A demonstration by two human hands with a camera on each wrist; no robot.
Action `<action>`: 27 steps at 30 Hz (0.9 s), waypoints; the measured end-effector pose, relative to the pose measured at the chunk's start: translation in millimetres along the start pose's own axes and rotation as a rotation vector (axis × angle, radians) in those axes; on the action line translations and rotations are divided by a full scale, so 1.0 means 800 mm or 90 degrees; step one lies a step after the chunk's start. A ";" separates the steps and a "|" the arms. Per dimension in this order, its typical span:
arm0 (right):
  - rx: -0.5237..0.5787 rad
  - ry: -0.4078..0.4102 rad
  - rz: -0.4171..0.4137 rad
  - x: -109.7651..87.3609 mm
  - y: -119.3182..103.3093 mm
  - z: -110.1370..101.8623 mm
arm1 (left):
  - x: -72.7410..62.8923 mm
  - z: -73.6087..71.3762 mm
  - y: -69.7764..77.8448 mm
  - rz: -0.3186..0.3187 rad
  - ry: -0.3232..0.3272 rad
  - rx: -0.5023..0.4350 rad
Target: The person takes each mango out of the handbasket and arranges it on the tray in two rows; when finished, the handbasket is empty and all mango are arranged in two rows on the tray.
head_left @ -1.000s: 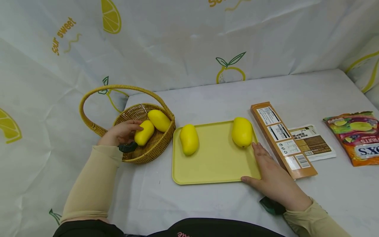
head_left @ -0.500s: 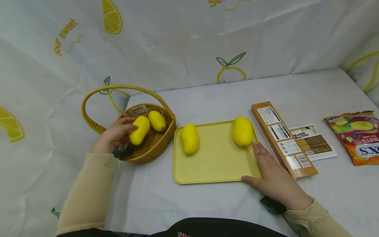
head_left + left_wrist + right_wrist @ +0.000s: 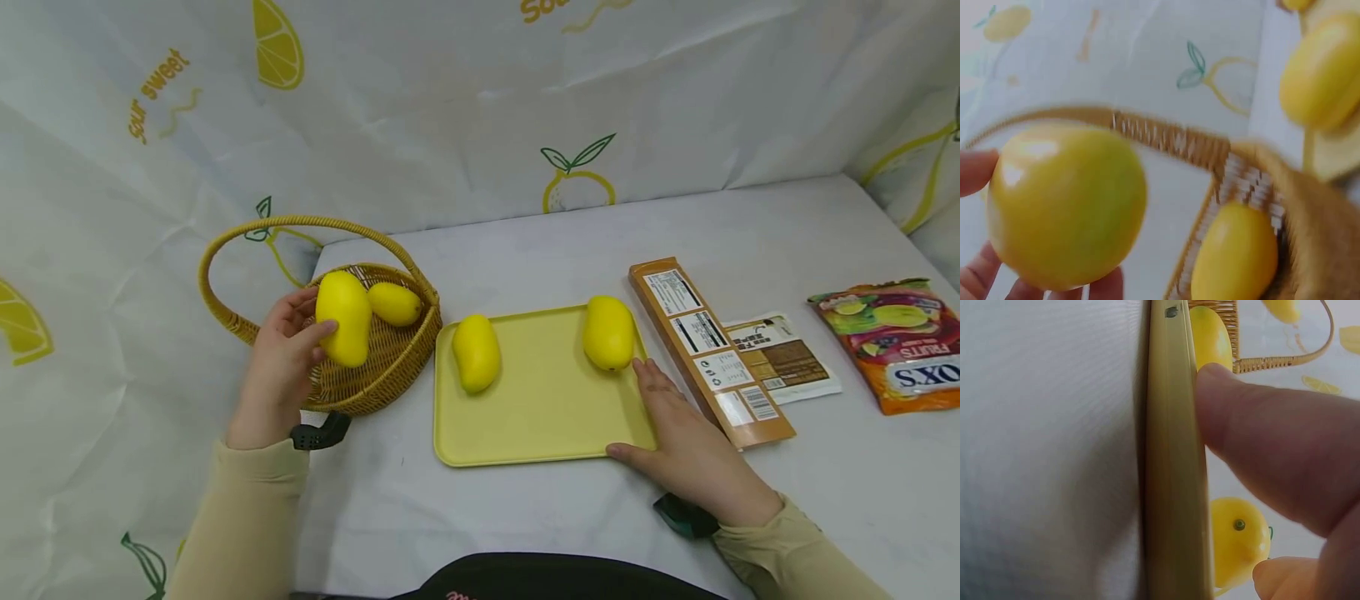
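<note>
My left hand (image 3: 272, 367) grips a yellow mango (image 3: 345, 318) over the wicker basket (image 3: 411, 377), thumb on the near side and fingers behind. Close up in the left wrist view, that mango (image 3: 1066, 206) shows a greenish patch. A second mango (image 3: 395, 304) lies inside the basket. My right hand (image 3: 693, 454) rests at the near right corner of the yellow tray (image 3: 547, 429), its fingers fairly straight along the side and its thumb at the front edge. On the tray lie one mango (image 3: 477, 353) at the left and another mango (image 3: 608, 333) at the far right.
Right of the tray a long brown box (image 3: 712, 354) lies partly over a flat white-and-brown packet (image 3: 787, 358). Farther right is a colourful fruit candy bag (image 3: 892, 343). The basket's tall handle (image 3: 300, 221) arches on its left side. A lemon-printed white sheet (image 3: 450, 108) hangs behind.
My left hand has picked up the mango in the basket and raised it, turning it more upright. The mango left in the basket has shifted. My right hand stays at the tray corner.
</note>
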State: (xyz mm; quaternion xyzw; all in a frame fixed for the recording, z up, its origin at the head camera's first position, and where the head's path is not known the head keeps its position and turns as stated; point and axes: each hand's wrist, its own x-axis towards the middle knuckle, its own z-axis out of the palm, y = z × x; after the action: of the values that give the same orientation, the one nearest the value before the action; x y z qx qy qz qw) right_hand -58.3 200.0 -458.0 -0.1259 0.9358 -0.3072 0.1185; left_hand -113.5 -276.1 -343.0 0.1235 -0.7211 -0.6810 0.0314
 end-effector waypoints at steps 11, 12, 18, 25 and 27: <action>0.003 -0.004 0.003 0.000 0.000 -0.001 | -0.081 0.108 -0.044 0.123 -0.009 -0.135; 0.003 -0.005 0.004 0.000 0.000 -0.001 | -0.085 0.116 -0.050 0.112 -0.016 -0.133; 0.002 -0.005 0.008 -0.001 -0.002 0.001 | -0.098 0.162 -0.082 0.060 -0.033 -0.137; 0.003 -0.006 0.006 0.000 -0.004 -0.002 | -0.105 0.202 -0.106 0.040 -0.061 -0.144; 0.003 -0.004 0.005 -0.001 -0.004 -0.002 | -0.106 0.212 -0.110 0.031 -0.070 -0.137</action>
State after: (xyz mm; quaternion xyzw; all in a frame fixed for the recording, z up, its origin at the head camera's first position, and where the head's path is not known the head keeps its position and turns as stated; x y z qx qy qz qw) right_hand -57.6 198.8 -454.5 -0.1232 0.9353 -0.3082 0.1229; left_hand -56.1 -95.7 -431.6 0.0645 -0.6473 -0.7592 0.0213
